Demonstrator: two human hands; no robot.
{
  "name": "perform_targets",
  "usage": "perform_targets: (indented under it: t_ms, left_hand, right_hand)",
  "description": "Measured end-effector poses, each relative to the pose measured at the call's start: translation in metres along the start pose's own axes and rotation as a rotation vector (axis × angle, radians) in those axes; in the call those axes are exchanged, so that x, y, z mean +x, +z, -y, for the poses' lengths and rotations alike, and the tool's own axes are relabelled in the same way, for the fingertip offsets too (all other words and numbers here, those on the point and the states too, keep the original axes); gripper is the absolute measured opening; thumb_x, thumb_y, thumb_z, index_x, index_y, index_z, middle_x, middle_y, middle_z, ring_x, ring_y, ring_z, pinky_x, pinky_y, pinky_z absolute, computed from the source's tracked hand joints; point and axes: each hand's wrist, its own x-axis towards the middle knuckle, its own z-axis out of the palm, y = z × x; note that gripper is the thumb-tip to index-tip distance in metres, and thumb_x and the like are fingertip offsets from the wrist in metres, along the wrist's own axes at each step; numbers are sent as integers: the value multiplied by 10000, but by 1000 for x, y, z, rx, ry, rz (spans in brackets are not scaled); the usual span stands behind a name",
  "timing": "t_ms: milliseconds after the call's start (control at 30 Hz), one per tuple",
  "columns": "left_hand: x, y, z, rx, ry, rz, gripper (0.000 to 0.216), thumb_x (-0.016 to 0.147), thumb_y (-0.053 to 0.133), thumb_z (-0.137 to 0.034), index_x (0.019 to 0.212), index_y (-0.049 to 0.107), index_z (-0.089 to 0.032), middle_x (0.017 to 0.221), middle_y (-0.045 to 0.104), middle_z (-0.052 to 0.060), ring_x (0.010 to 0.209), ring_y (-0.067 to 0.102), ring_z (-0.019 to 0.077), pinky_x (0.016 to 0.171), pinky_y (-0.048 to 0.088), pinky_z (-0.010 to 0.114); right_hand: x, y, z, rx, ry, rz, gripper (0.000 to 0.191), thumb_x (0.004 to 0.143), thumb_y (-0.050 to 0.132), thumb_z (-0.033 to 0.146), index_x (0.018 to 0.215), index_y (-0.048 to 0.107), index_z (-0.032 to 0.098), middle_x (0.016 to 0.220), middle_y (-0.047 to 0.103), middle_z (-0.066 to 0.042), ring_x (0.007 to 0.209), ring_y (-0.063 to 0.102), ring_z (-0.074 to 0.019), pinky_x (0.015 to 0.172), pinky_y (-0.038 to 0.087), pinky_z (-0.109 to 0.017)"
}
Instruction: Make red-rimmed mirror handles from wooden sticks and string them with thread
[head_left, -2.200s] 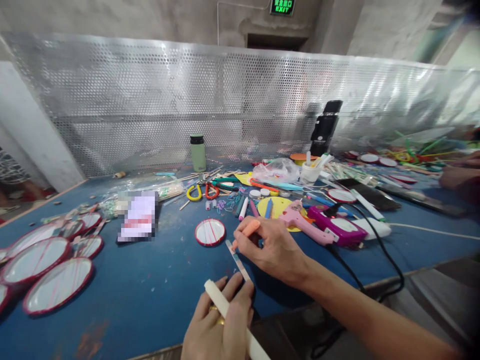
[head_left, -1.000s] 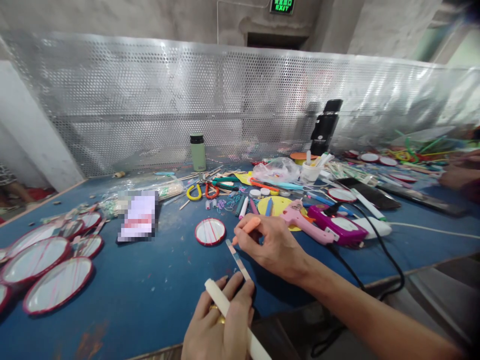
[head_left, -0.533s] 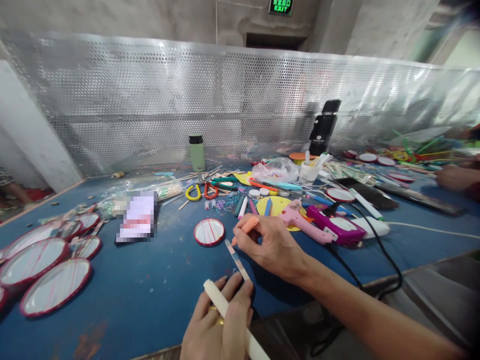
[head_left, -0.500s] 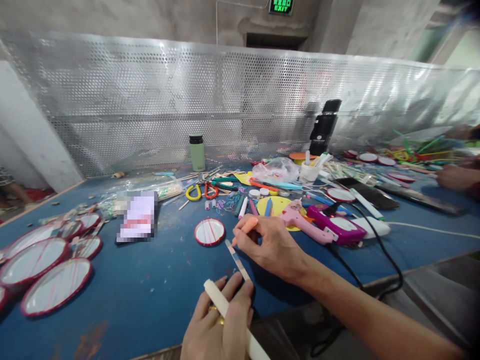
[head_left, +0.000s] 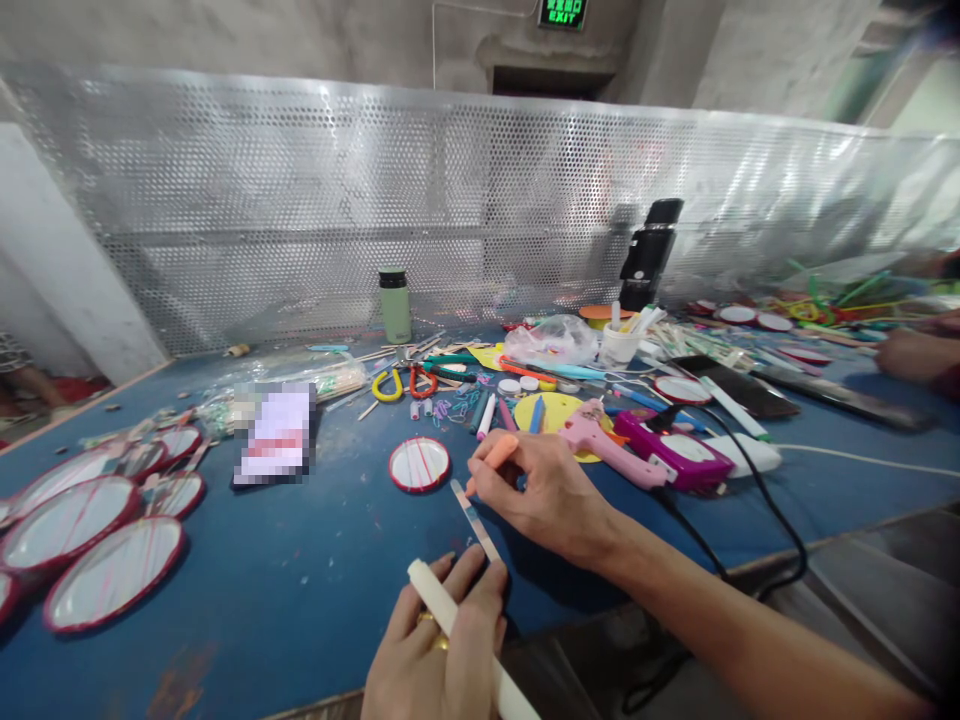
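Since clutter packed the blue table (head_left: 300,640), clock positions were read from the pale striped stick (head_left: 474,521), low centre, 12 pointing away from the wearer. Small round red-rimmed disc (head_left: 418,465) sat just off its far end at 10–11; bigger red-rimmed ovals (head_left: 116,575) overlapped at 9, and a pixelated lilac rectangle (head_left: 277,432) lay at 10. Yellow-handled tool (head_left: 388,385) and green bottle (head_left: 395,308) stood toward 11, the bottle upright. Pens (head_left: 487,415) and a crumpled clear bag (head_left: 551,342) filled 12 to 1, with white cup (head_left: 619,345) and black flask (head_left: 649,255) beyond at 1. Pink glue gun (head_left: 600,445) and purple box (head_left: 671,450) crowded the right hand (head_left: 540,490) at 2 — a black cable (head_left: 784,530) looped down past the forearm. Another person's hand (head_left: 915,350), blurry, showed between 2 and 3. Perforated metal screen (head_left: 450,180) closed off 12.

Right hand: reached in from 4, wrist low, fingers curled, pinched on an orange pen-like tool (head_left: 502,453), tip at the stick's far end — contact too small to tell. Left hand (head_left: 416,665): came up from 6–7, gold ring on, fingers bent around a cream barrel (head_left: 435,592) slanting toward 10–11, fingertips also on the stick's near end.
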Motion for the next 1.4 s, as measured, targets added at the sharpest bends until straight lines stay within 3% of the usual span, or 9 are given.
perform_targets:
  t_ms: [567,867,1400]
  left_hand:
    - [1,-2,3,37,70,25,353,1028,292,-197,1227,581,-162,1186,707,34,1077,676,197,836,612,320]
    - [1,-2,2,7,34,10,345,1022,306,-186,1234,578,-176,1163,719,26,1051,689,205,816,618,320]
    - [1,0,0,-51,8,-31,349,1027,292,-192,1213,586,-162,1158,722,48,1063,685,206,844,606,340]
  right_hand:
    - [0,1,1,16,7,7,190,849,544,214,661,551,190,700,674,4,563,568,-105,542,401,-220]
    - [1,2,4,20,-24,55,203,863,544,198,662,570,191,680,661,16,563,552,-92,550,394,-210]
    - [0,1,2,-4,-28,-2,198,865,537,207,668,560,194,706,675,8,589,580,-103,568,418,-217]
